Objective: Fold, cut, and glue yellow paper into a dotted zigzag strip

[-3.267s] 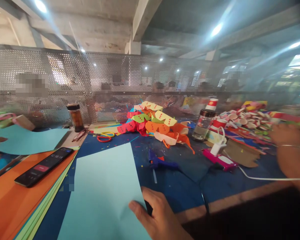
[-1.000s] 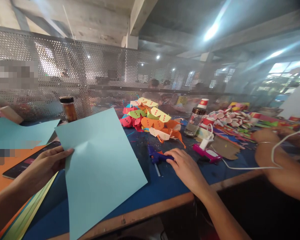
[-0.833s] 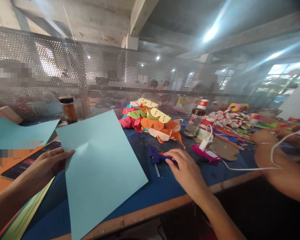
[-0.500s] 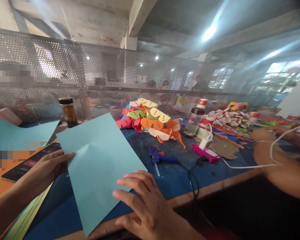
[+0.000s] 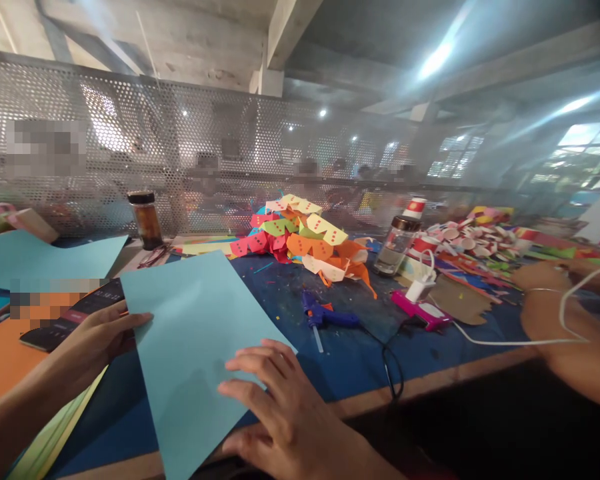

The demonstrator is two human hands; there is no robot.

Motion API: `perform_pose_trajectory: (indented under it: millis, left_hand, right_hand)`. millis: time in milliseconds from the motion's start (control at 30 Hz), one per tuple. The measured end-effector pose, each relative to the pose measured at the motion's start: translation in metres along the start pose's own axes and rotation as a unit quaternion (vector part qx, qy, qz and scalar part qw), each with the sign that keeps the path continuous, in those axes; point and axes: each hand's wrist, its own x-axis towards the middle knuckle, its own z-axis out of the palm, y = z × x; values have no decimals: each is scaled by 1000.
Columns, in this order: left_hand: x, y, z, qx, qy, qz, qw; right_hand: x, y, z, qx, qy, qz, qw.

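Observation:
A sheet of light blue paper is tilted above the front of the table, one corner toward me. My left hand pinches its left edge, thumb on top and fingers underneath. Over the sheet's right edge is my right hand, fingers spread and slightly curled; whether the fingertips touch the paper I cannot tell. A dark phone with a lit screen lies just behind my left hand, on orange paper. Beyond the sheet rests a blue glue gun with a glue stick under its nozzle.
Colourful cut-paper shapes are heaped at the back. A jar of dark liquid and a glass bottle stand there too. A pink power strip trails a white cable. At right is another person's forearm.
The blue sheet has come slightly lower, its far corner dropping toward the table. My left hand keeps its grip. The camera view has shifted a little to the left.

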Motion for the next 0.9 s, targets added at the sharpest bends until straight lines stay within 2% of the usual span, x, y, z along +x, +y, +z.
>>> perform_pose_trajectory:
  millis: [200,333,567,667,767,900]
  left_hand:
    - [-6,2,-1,-24,38,-14,999]
    - [-13,5,3,-18,37,-10,999]
    - [-22,-2,3,53,19,33,998]
    - [-22,-9,1,97,37,51,993]
    - [-23,-15,-2,160,85,112,977]
    - [-34,-22,-2,282,158,237,916]
  right_hand:
    - [-4,1,0,-31,-64,-22,997]
    - [-9,2,6,-48,-99,-40,993]
    - [-21,2,28,-30,-22,-26,999]
    - [-22,2,32,-22,13,-22,999]
    - [-20,0,32,-27,40,-20,999]
    - [-17,-2,30,-11,53,-14,998]
